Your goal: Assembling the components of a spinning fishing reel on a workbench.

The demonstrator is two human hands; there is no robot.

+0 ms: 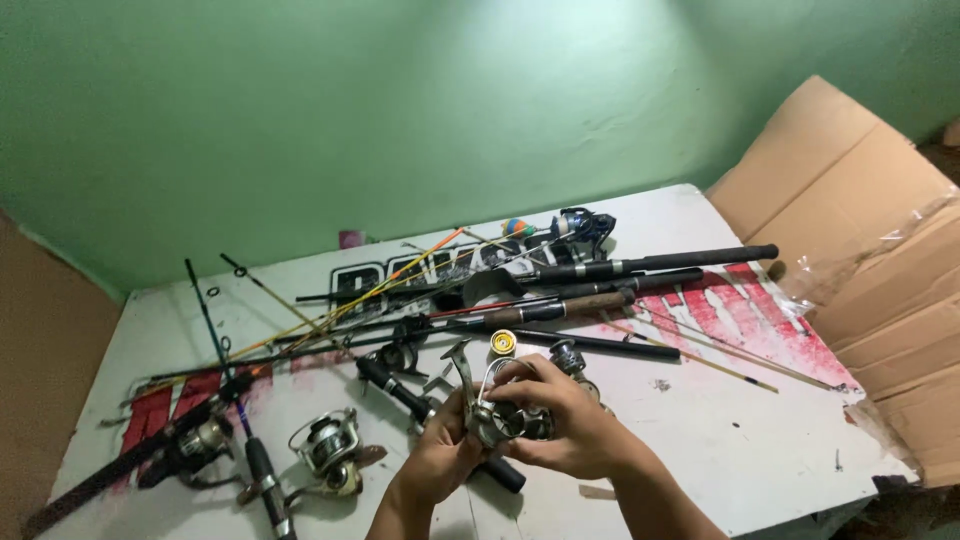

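Note:
Both of my hands hold a silver spinning fishing reel point(497, 415) just above the white table point(720, 440). My left hand point(443, 452) grips its lower body from the left. My right hand point(562, 418) wraps over it from the right, fingers across the spool and wire bail. The reel's handle arm sticks up to the left of my fingers. A small yellow spool point(503, 342) lies just behind the hands.
Several fishing rods point(600, 275) lie crossed over the table's back half. Another silver reel point(328, 447) and a rod-mounted reel point(200, 440) sit front left. Flattened cardboard point(880, 270) leans at the right. A green wall stands behind.

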